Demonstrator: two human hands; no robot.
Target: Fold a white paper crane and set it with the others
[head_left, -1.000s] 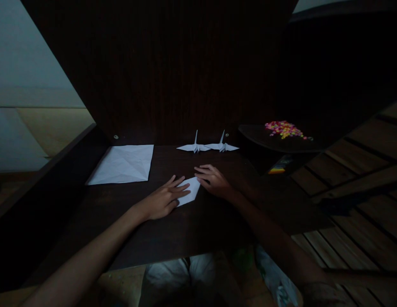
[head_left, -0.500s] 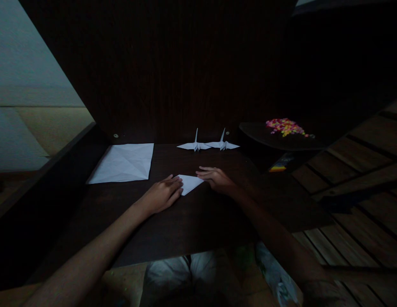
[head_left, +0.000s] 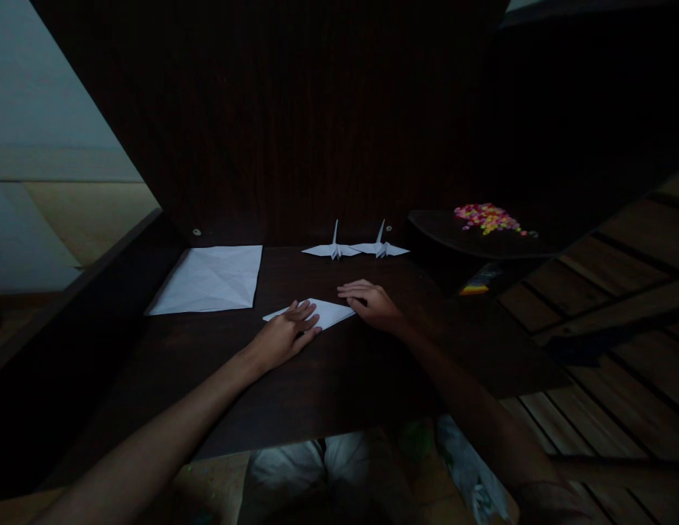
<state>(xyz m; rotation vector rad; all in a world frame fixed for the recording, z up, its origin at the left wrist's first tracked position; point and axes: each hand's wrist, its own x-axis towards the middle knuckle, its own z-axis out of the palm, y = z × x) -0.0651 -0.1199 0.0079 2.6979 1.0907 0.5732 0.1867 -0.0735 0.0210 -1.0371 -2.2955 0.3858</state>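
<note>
1. A tall, dark wooden panel (head_left: 295, 124) rises along the back edge of your desk.
2. Your dark desk (head_left: 295, 401) spreads before you, its front edge above your lap and a low side board (head_left: 71, 321) along its left edge.
3. A creased, square-looking sheet of white paper (head_left: 211, 281) lies flat in the desk's back left corner.
4. A small shelf (head_left: 443, 230) with a rounded front juts out beyond the desk's back right corner.
5. Your left hand (head_left: 284, 335) lies palm down, fingers spread, across the left part of a folded paper. Your right hand (head_left: 375, 306) is at its right tip, fingers close together; you cannot tell whether they pinch it. Your two hands are apart from each other.
6. The folded white paper (head_left: 335, 313), long and pointed at both ends, lies near the middle of the desk, partly under your left fingers.
7. Two white paper cranes, a left one (head_left: 335, 251) and a right one (head_left: 381, 250), stand side by side at the back edge, necks up, wing tips meeting or overlapping.
8. Tiny pink, red and yellow pieces (head_left: 488, 217) form a loose pile on the shelf.
</note>
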